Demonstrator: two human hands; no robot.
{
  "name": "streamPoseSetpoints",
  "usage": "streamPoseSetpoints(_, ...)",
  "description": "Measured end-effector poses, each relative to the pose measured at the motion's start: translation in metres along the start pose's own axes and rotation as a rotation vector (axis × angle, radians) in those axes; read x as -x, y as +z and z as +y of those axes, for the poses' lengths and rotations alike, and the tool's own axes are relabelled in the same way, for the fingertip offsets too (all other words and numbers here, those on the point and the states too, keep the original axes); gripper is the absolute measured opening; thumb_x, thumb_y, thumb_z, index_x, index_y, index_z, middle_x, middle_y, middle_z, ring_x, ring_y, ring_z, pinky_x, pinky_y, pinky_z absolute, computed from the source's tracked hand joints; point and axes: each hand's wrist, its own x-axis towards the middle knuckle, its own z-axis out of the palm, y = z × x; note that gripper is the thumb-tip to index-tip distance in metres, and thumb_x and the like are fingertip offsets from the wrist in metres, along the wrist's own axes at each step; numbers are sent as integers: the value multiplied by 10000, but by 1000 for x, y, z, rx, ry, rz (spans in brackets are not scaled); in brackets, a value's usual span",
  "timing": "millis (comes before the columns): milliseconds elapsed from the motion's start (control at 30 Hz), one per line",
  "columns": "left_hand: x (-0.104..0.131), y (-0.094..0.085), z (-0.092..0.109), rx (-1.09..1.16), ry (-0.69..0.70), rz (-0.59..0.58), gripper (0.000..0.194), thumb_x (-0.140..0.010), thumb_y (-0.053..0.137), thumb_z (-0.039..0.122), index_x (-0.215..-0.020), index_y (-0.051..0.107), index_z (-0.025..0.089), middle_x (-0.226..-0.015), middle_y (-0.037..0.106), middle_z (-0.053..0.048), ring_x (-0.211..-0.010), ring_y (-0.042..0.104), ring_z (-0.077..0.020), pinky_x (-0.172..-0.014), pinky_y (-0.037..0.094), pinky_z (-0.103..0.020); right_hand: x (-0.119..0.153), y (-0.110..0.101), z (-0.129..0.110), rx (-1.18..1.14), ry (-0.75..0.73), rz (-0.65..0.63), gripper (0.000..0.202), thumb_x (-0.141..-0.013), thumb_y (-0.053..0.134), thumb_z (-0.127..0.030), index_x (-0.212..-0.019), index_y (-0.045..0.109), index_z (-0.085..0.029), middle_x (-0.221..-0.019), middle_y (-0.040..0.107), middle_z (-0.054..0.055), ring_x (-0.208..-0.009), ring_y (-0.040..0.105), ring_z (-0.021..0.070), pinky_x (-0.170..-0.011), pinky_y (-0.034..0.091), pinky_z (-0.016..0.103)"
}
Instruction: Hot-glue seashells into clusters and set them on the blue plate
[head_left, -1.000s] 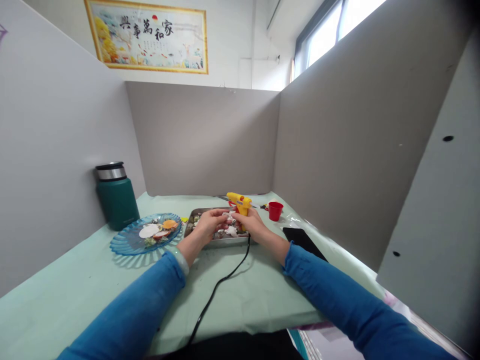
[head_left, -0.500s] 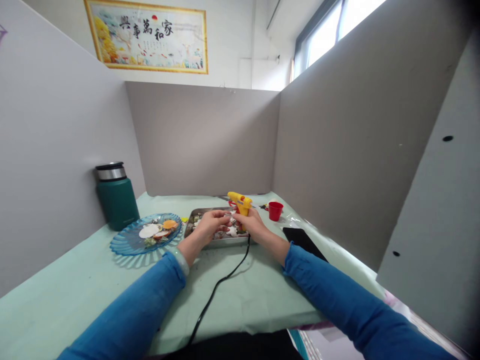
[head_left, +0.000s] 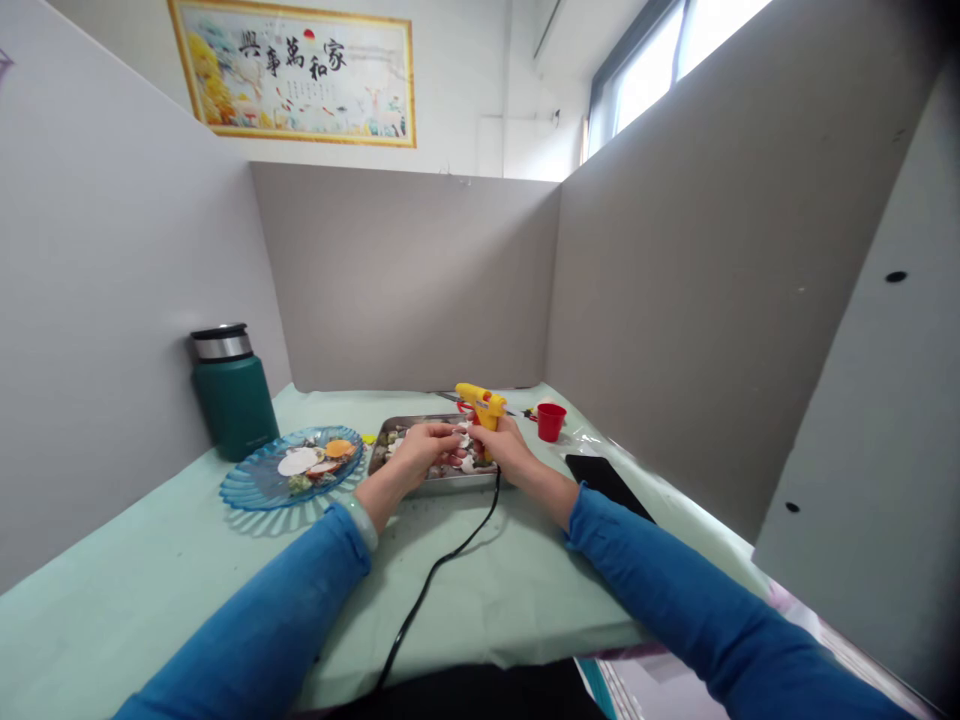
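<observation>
Right hand is gripping yellow glue gun, fingers curling round handle, over right side of metal tray. Left hand is hovering left, fingers bending nearly together; hold unclear.

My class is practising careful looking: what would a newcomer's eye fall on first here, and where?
Probably the bright yellow glue gun near the middle, held in the right hand over a metal tray. Next, perhaps, the dark green bottle at the left, standing behind a blue plate. High on the wall beyond the back partition, the gold-framed picture would likely draw the eye too.
</observation>
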Motion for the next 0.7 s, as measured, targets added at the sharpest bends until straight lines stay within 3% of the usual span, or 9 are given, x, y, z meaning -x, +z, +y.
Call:
streamPoseSetpoints(267, 1, 2, 2, -23, -8, 5, 151, -714, 804, 192, -769, 713, 85, -752, 700, -89, -590, 641, -128, -536, 512, -230, 0, 0, 0, -3, -35, 31, 331, -632, 677, -309, -918, 578, -176, -658, 563, -35, -548, 529, 119, -459, 415, 229)
streamPoseSetpoints(500, 0, -1, 0, -37, -13, -43, 207, -627, 855, 165, -731, 693, 89, -701, 683, -70, -587, 633, -121, -541, 485, -218, -2, -1, 0, -14, -18, 24, 294, -630, 666, -270, -892, 572, -173, -570, 527, -58, -470, 472, 92, -428, 368, 208)
streamPoseSetpoints(700, 0, -1, 0, -54, -5, -8, 227, -646, 825, 129, -809, 670, 99, -701, 670, -52, -563, 628, -120, -496, 457, -212, -2, -1, 2, -15, -12, 7, 294, -648, 663, -277, -901, 567, -165, -540, 509, -65, -444, 459, 89, -416, 365, 207)
